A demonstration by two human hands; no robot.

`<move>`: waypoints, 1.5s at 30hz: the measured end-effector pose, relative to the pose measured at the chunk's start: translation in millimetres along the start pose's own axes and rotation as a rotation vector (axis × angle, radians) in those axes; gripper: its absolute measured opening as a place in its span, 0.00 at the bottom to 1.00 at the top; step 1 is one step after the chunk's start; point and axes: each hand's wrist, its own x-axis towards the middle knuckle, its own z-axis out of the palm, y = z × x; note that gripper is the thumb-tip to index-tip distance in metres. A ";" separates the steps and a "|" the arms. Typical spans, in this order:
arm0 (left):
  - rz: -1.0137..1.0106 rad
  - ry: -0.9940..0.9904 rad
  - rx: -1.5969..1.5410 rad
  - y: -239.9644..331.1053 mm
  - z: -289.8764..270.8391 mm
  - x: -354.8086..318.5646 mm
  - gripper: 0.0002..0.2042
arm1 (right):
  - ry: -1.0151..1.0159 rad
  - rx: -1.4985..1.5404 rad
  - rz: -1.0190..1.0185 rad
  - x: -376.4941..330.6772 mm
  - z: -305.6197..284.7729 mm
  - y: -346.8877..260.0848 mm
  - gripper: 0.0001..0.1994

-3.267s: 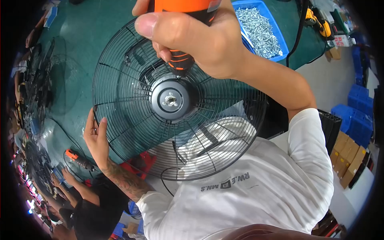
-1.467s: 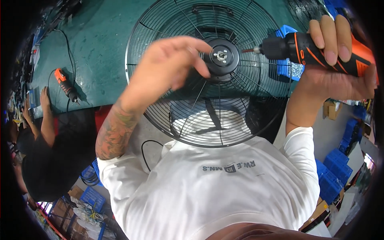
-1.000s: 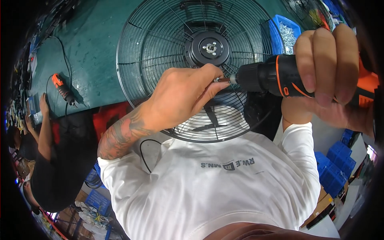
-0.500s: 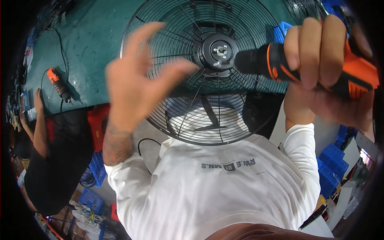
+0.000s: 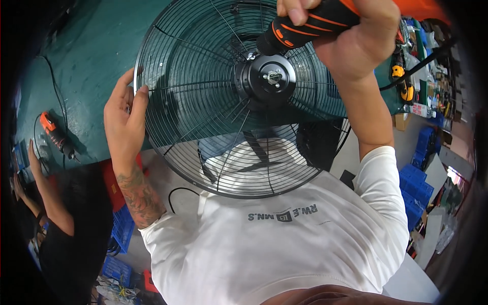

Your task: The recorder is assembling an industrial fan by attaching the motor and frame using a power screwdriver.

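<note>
Left hand point(image 5: 124, 119) gripping rim of round black wire fan guard point(image 5: 203, 112) over green tabletop point(image 5: 96, 56). Right hand point(image 5: 351, 35) closed around orange-and-black power screwdriver point(image 5: 305, 28), tip beside black motor hub point(image 5: 267, 79). Blue plastic crates point(image 5: 419, 178) on floor at right, contents unclear.

Round black wire fan guard point(image 5: 203, 127) over green table, orange-black power screwdriver point(image 5: 310, 25) tip at its hub

- Fan guard point(image 5: 203, 117): thin metal wire, coated black, slight sheen.
- Motor hub point(image 5: 267, 81): smooth black metal, glossy, bare steel shaft at centre.
- Power screwdriver point(image 5: 310, 23): matt black and orange plastic, ribbed grip.
- Workbench point(image 5: 91, 66): dull green, scuffed surface.
- Shirt point(image 5: 274, 244): soft white cloth.
</note>
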 end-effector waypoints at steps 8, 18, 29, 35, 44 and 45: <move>0.022 0.042 -0.093 -3.1 1.1 -7.5 0.18 | -0.074 -0.096 -0.020 5.4 -5.7 33.8 0.17; -0.007 0.070 -0.090 -12.4 -0.7 -7.2 0.18 | -0.123 -0.100 0.098 -0.9 17.1 31.4 0.21; 0.019 0.078 -0.214 -16.7 1.8 -2.3 0.18 | -0.210 -0.021 0.117 -3.7 3.7 50.5 0.24; 0.006 0.120 -0.328 -18.4 2.2 -4.8 0.18 | -0.174 -0.020 0.129 -8.1 3.0 50.2 0.25; -0.075 0.175 -1.048 7.8 -41.8 -21.1 0.25 | -0.536 0.033 -0.194 21.4 2.5 -28.2 0.25; -0.053 0.162 -1.019 19.5 -43.6 -22.5 0.25 | -0.561 -0.006 -0.187 17.7 1.9 -41.9 0.26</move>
